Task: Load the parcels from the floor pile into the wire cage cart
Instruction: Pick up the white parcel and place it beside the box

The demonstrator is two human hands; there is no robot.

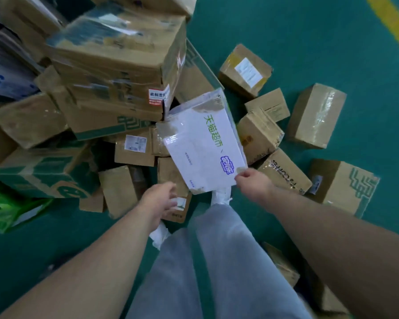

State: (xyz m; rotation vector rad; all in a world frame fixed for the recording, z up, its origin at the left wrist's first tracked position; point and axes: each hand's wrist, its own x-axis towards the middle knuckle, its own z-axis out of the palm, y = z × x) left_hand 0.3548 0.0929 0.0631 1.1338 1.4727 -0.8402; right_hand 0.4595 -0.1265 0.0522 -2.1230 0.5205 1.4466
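Over the pile (115,65), white green-lettered parcel (203,143)

Teal-green floor (309,31) with one yellow stripe (394,24) across its far corner. One white parcel (200,143) bearing green characters, a blue-violet logo and brown tape patches; brown cartons (115,65), mostly plain, one green-printed carton (39,173), one red-and-white sticker (158,95), and a bright green pack (2,210) at the side. Pale grey-blue trousers (217,261) above white shoes (221,195).
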